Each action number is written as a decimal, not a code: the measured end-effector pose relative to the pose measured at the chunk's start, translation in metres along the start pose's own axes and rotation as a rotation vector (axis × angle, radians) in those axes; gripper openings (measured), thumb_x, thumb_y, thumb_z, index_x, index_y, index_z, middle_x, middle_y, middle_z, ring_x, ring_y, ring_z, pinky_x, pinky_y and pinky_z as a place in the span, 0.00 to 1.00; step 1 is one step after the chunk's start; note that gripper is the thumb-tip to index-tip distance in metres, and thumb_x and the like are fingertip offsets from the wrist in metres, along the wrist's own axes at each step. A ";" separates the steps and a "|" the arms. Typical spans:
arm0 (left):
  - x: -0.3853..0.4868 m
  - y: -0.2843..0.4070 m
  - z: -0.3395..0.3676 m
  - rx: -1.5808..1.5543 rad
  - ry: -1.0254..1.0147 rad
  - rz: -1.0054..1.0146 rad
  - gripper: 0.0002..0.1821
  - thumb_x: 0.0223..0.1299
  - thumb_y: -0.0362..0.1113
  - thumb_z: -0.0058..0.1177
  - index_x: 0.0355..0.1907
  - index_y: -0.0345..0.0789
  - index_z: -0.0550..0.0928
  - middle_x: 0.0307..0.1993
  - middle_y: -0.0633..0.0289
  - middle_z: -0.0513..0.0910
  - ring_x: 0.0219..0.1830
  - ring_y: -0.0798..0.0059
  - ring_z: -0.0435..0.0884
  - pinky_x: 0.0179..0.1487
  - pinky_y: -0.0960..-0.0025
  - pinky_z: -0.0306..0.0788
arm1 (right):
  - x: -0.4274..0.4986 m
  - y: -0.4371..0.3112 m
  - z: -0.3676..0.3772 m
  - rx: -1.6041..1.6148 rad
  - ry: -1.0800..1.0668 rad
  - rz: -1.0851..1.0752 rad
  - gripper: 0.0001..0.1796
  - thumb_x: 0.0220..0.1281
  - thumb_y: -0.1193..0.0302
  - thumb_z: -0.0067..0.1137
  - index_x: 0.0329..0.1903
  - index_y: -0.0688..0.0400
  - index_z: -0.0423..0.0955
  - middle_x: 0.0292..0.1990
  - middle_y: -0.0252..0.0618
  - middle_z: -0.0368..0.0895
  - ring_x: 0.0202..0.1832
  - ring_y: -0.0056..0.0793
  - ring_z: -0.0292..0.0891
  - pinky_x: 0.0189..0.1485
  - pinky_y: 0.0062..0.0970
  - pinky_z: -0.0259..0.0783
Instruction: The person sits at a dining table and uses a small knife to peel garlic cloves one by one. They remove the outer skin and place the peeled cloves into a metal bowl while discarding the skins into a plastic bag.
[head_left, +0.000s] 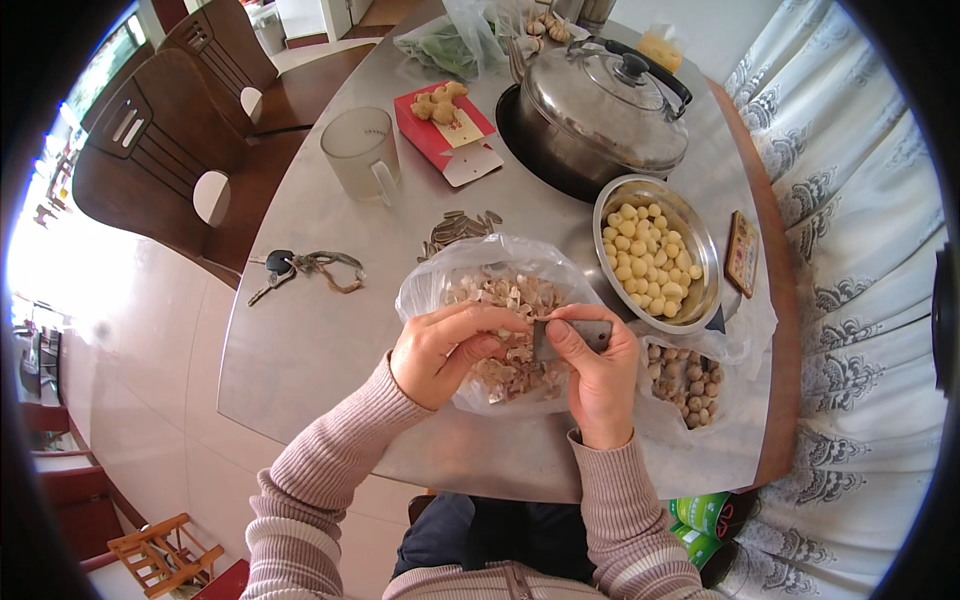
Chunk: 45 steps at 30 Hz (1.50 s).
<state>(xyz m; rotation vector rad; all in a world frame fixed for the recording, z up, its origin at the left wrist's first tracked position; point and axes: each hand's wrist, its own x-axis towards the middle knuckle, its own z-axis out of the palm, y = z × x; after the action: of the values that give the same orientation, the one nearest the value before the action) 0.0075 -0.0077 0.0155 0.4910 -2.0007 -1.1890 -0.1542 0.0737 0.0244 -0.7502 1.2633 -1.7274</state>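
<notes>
My right hand (600, 360) holds a small flat metal blade (551, 341) with a hole near one end. Between its thumb and finger, at the blade's edge, is a bit of pale peel or a bulb, too small to tell. My left hand (450, 352) is just to the left, thumb and forefinger close together; what lies between them cannot be made out. Both are above a clear plastic bag (420, 281) full of dry papery skins (506, 379). Peeled round garlic bulbs (641, 247) fill a steel bowl (600, 232) at the right. Unpeeled bulbs (694, 390) lie in another plastic bag (660, 442).
Behind the bowl stands a big lidded steel kettle (607, 112). A glass mug (360, 157), a red box (427, 135) with ginger root (440, 103), sunflower seeds (457, 229) and keys (279, 262) are on the metal table (315, 360). A small decorated case (741, 253) lies near the right edge.
</notes>
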 end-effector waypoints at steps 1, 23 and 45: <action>-0.002 0.000 0.001 -0.012 0.010 -0.040 0.13 0.56 0.22 0.50 0.45 0.32 0.79 0.36 0.58 0.82 0.32 0.71 0.83 0.38 0.73 0.76 | 0.000 0.000 0.000 0.000 0.006 0.002 0.09 0.50 0.75 0.67 0.35 0.63 0.78 0.31 0.32 0.80 0.32 0.13 0.72 0.36 0.11 0.66; -0.008 0.002 0.001 -0.158 0.087 -0.138 0.10 0.53 0.20 0.52 0.38 0.31 0.82 0.27 0.62 0.83 0.23 0.79 0.81 0.30 0.78 0.75 | -0.003 0.000 0.003 -0.045 -0.125 -0.035 0.07 0.53 0.76 0.64 0.36 0.64 0.77 0.35 0.39 0.82 0.38 0.20 0.76 0.46 0.19 0.71; -0.008 0.004 0.000 -0.107 0.021 -0.194 0.15 0.50 0.23 0.59 0.44 0.31 0.79 0.37 0.59 0.83 0.38 0.74 0.84 0.42 0.74 0.77 | -0.004 -0.002 0.005 -0.102 -0.132 -0.033 0.08 0.52 0.78 0.64 0.36 0.65 0.77 0.37 0.39 0.82 0.40 0.21 0.76 0.46 0.19 0.71</action>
<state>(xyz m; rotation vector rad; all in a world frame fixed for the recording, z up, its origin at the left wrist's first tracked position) 0.0130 -0.0002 0.0158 0.6512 -1.8933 -1.3951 -0.1492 0.0753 0.0279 -0.9341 1.2619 -1.6213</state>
